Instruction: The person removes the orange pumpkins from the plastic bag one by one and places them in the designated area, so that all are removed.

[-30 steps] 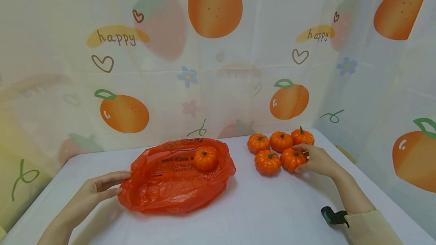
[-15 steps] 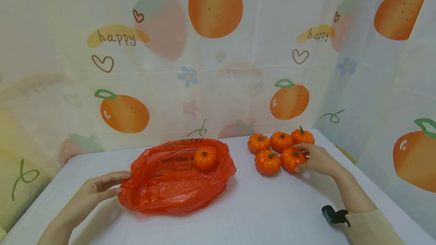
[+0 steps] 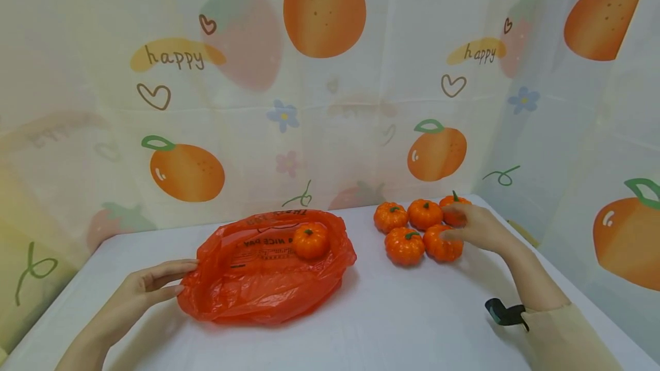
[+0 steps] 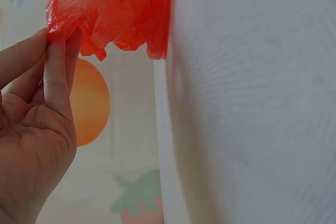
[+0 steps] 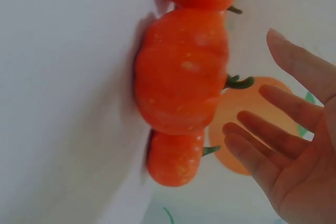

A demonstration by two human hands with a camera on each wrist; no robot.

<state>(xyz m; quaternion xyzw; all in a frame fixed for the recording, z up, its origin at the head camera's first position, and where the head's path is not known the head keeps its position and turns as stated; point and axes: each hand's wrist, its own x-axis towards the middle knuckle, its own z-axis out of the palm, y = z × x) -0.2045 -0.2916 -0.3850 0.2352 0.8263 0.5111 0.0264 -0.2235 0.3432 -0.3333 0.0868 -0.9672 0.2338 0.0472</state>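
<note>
My left hand (image 3: 146, 288) pinches the left rim of a red plastic bag (image 3: 268, 299); in the left wrist view, its fingertips meet the bag's edge (image 4: 113, 11). One small orange pumpkin (image 3: 311, 240) sits inside the opened bag. On the right, several more pumpkins with green stems stand close together. My right hand (image 3: 482, 228) is over the front-right pumpkin (image 3: 440, 247) and partly hides the back-right pumpkin (image 3: 454, 202). The right wrist view shows this hand (image 5: 294, 145) with spread fingers, apart from the nearest pumpkin (image 5: 181, 72).
A white-covered table (image 3: 392, 314) carries everything. Behind it hangs a fruit-printed curtain (image 3: 361, 102), which also runs along the right side. A black wrist device (image 3: 505, 312) sits at the right sleeve.
My right hand has let go of the front-right pumpkin and risen slightly away from the table. The left hand and the bag look unmoved.
</note>
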